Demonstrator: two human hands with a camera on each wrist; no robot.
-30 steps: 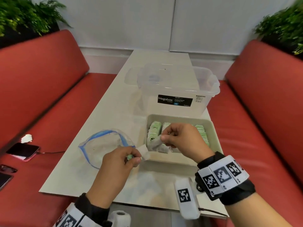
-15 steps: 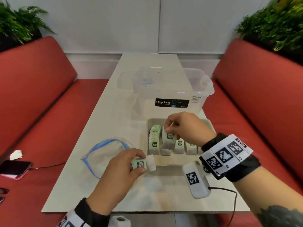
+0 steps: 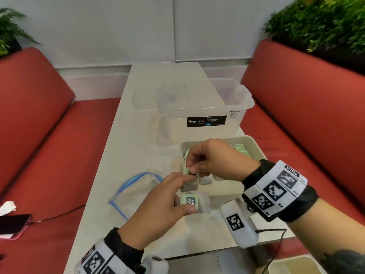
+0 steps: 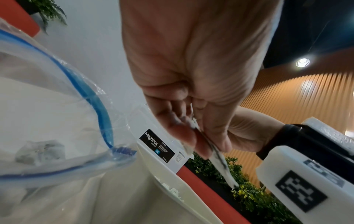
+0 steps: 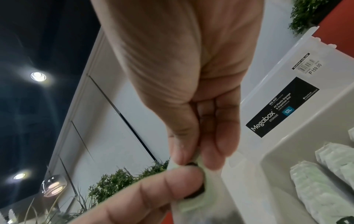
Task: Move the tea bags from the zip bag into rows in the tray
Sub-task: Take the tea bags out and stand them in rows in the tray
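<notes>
My left hand (image 3: 186, 194) holds a tea bag with a green label (image 3: 189, 201) just in front of the beige tray (image 3: 254, 144). Above it my right hand (image 3: 190, 169) pinches the green tag of a second tea bag (image 3: 189, 187), which the left fingers also touch. The right wrist view shows that pinch on the tag (image 5: 191, 166) up close. Seen edge-on in the left wrist view, the tea bags (image 4: 216, 153) sit between the left fingers. Rows of tea bags (image 5: 316, 184) stand in the tray. The zip bag (image 3: 134, 191) lies open to the left, one tea bag (image 4: 40, 151) still inside.
A clear Megabox tub (image 3: 197, 107) stands right behind the tray. Red benches (image 3: 39, 155) flank the narrow table (image 3: 138, 135). A phone with a cable (image 3: 13, 226) lies on the left bench. A white tagged device (image 3: 239, 224) hangs under my right wrist.
My right hand left the tray's rows and came back to the left hand, taking hold of a tea bag's tag. The left hand rose slightly toward the tray.
</notes>
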